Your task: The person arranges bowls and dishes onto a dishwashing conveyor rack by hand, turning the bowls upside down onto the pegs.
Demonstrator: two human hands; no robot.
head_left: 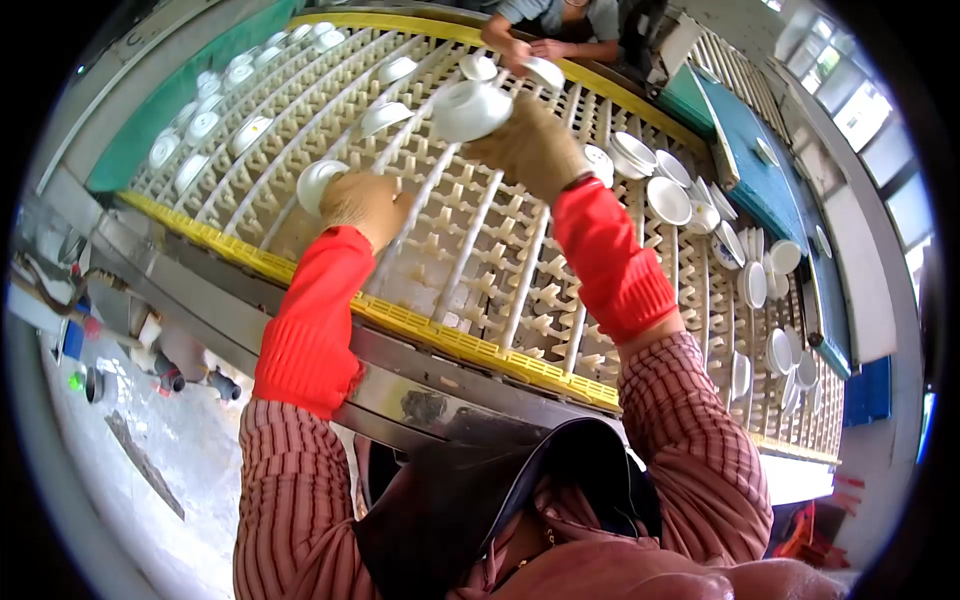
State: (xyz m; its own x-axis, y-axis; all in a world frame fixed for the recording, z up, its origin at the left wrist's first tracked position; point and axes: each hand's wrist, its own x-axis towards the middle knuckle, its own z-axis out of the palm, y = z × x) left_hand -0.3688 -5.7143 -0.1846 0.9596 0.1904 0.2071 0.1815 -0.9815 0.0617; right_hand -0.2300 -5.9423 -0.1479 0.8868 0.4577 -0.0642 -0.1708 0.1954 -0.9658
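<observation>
My left hand (368, 208), in a tan glove with a red cuff, has its fingers around the edge of a white bowl (317, 186) at the near side of the pegged rack (430, 270). Farther over the rack, my right hand (535, 145), gloved the same way and slightly blurred, holds a larger white bowl (471, 111) by its right side. White bowls (385, 118) (397, 69) rest on the pegs between and beyond my hands. Near my right wrist sits another small white bowl (598, 165).
Several bowls stand at the rack's far left, and stacked bowls (668, 201) fill its right part. Yellow strips (480, 352) edge the rack. Across it, a person's hands (530, 52) are at a white bowl (543, 73). A blue-green belt (760, 150) runs along the right.
</observation>
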